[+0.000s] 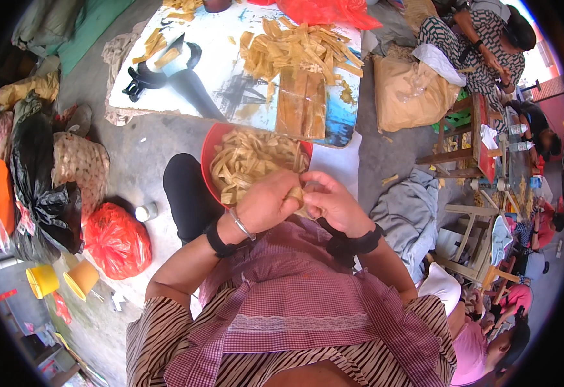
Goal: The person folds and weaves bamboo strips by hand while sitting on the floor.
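My left hand [265, 196] and my right hand [335, 200] meet above my lap, both pinching a small folded tan strip [295, 194]; my fingers cover part of it. Just beyond them stands a red plastic basin [206, 162], heaped with looped and folded tan strips [253, 159]. Its far rim tucks beneath the edge of a low table with a painted top [233, 53]. Flat loose strips [296, 48] lie in a pile on that table. In front of the pile is a flat brown bundle [301, 106] under clear film, reaching the table's near edge.
Red plastic sheeting [325, 12] covers the table's far side. To the left are a knotted red bag [117, 242], a black bag [32, 179] and a white jar [146, 212]. On the right, a tan sack [408, 96], grey cloth [403, 213], wooden stools [473, 242] and several seated people.
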Demonstrator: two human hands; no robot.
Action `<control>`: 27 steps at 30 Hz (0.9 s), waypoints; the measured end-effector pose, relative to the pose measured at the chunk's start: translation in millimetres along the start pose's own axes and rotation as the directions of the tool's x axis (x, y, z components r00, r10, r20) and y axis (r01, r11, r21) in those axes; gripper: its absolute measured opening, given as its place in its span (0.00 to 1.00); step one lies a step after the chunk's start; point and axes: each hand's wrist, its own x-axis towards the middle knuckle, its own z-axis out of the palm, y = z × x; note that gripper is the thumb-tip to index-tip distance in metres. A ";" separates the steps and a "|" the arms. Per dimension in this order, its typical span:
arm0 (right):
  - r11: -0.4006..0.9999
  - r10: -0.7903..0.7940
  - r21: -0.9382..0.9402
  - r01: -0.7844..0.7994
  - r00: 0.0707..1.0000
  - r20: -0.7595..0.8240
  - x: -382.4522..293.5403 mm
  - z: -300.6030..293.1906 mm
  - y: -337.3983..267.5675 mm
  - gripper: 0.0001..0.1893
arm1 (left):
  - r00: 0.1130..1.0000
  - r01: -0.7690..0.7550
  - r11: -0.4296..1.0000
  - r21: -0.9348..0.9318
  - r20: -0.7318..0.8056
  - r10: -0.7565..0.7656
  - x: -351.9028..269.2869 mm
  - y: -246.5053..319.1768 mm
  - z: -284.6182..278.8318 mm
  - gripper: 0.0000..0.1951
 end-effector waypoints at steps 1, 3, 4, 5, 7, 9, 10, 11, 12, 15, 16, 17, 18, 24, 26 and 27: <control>0.993 -0.036 -0.110 0.033 0.999 -0.028 -1.5 3.5 -1.9 0.17 | 0.998 0.065 0.998 0.022 0.013 -0.065 -1.2 -0.9 0.1 0.08; 0.815 -0.249 -0.551 0.179 0.967 -0.055 -5.8 14.6 1.0 0.16 | 0.994 0.112 0.987 0.115 -0.012 -0.112 -2.4 2.1 1.5 0.08; 0.653 -0.366 -0.721 0.232 0.930 -0.031 -5.7 16.7 4.3 0.15 | 0.990 0.143 0.980 0.138 -0.023 -0.141 -2.5 3.9 2.8 0.09; 0.452 -0.469 -0.854 0.258 0.883 0.019 -5.5 18.2 7.8 0.14 | 0.985 0.173 0.972 0.160 -0.035 -0.170 -2.4 5.7 3.9 0.09; 0.574 -0.481 -0.777 0.257 0.874 -0.066 -1.5 14.0 16.6 0.12 | 0.981 0.192 0.956 0.222 -0.034 -0.190 -1.4 10.4 4.2 0.11; 0.649 -0.519 -0.697 0.304 0.847 -0.114 1.5 8.3 20.0 0.12 | 0.977 0.211 0.950 0.232 -0.053 -0.204 -1.7 9.4 3.9 0.12; 0.848 -0.326 -0.480 0.227 0.936 -0.135 1.8 4.8 17.6 0.11 | 0.975 0.219 0.953 0.211 -0.071 -0.209 -1.7 6.2 3.6 0.13; 0.901 -0.294 -0.370 0.228 0.946 -0.133 1.6 5.6 16.1 0.11 | 0.973 0.227 0.955 0.190 -0.090 -0.214 -1.8 4.1 3.1 0.13; 0.941 -0.261 -0.257 0.222 0.957 -0.129 -0.6 7.6 12.9 0.10 | 0.973 0.222 0.958 0.181 -0.099 -0.207 -1.9 4.3 3.5 0.13; 0.952 -0.279 -0.158 0.262 0.956 -0.092 -2.3 5.8 17.8 0.11 | 0.977 0.201 0.969 0.140 -0.096 -0.189 -0.2 7.7 0.6 0.13; 0.943 -0.305 -0.163 0.290 0.949 -0.075 -2.8 4.7 20.6 0.11 | 0.980 0.191 0.975 0.118 -0.073 -0.183 2.6 8.6 -3.2 0.13; 0.933 -0.331 -0.166 0.318 0.942 -0.057 -3.5 4.4 22.3 0.11 | 0.983 0.181 0.979 0.095 -0.050 -0.177 4.1 8.7 -5.3 0.13; 0.935 -0.332 -0.151 0.322 0.942 -0.046 -4.7 6.5 22.6 0.11 | 0.992 0.122 0.979 0.165 -0.046 -0.116 3.4 6.5 -4.4 0.13; 0.999 -0.021 0.028 0.016 0.987 0.158 -12.8 1.3 -4.4 0.13 | 0.990 -0.076 0.994 0.073 -0.114 0.084 6.3 9.2 0.2 0.10; 1.000 0.004 -0.006 -0.004 0.993 0.118 -14.6 0.9 -6.6 0.14 | 0.990 0.073 0.995 0.068 -0.128 -0.064 1.3 7.2 -0.1 0.07; 1.000 0.019 -0.024 -0.017 0.995 0.099 -14.6 0.8 -7.4 0.14 | 0.981 0.148 0.987 0.063 -0.137 -0.139 -0.9 5.1 -0.1 0.06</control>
